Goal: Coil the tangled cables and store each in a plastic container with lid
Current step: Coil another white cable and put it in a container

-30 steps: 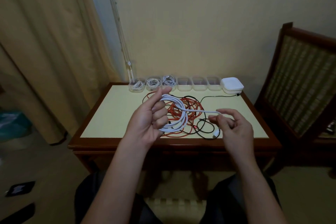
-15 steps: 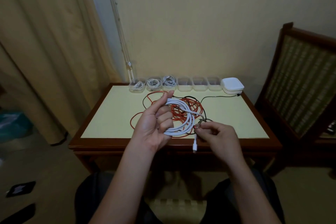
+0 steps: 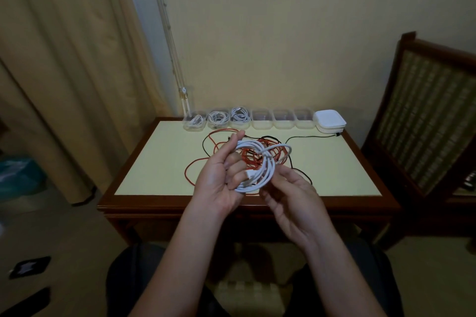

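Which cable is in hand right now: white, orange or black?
The white cable, coiled and gripped in the left hand. The orange cable and black cable lie tangled on the table.

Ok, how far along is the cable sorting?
Done: the three leftmost containers each hold a coiled white cable, lids not yet on. In hand: the left hand grips a white cable coil, right hand at its edge. Left: the orange cable and black cable tangled on the table, three empty containers, the lid stack unused.
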Tool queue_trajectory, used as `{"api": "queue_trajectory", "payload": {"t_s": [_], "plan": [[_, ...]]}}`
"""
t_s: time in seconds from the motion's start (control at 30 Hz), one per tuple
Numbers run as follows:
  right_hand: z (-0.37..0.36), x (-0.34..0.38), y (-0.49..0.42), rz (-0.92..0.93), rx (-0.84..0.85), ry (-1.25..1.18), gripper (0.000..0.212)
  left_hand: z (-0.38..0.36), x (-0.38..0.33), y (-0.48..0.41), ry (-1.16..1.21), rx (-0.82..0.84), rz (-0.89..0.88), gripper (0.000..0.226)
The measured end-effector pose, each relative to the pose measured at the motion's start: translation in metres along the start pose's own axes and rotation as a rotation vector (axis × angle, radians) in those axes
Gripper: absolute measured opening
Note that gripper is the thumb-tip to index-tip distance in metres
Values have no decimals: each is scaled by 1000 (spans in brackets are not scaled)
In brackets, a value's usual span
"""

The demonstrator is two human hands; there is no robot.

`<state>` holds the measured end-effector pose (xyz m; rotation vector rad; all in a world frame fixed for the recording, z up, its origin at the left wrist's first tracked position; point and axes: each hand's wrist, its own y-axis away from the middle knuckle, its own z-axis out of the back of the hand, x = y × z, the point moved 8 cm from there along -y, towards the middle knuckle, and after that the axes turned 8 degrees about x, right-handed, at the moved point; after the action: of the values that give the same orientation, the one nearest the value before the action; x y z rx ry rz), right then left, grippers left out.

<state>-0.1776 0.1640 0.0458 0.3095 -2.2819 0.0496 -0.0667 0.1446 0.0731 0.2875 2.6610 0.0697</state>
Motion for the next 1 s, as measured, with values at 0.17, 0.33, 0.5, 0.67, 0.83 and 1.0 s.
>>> {"api": "queue_trajectory", "payload": {"t_s": [0.17,0.33,0.5,0.67,0.83,1.0], "plan": [[-16,-22,0,-135,162,-59,23,19,-11,-1,-223,-139,-160,21],[-25,-24,4,-212,202,-163,52,17,-20,5,-547,-216,-375,22],[-2,-9,-2,-174,54,135,44,6,-9,4,-896,-75,-279,22],[25,3,-3,-178,49,381,21,2,-4,0,-980,25,-8,24],[34,19,-6,-59,19,808,23,8,16,-4,-629,100,244,39],[18,29,-8,13,64,1169,26,24,8,-16,-533,-61,68,30]]}}
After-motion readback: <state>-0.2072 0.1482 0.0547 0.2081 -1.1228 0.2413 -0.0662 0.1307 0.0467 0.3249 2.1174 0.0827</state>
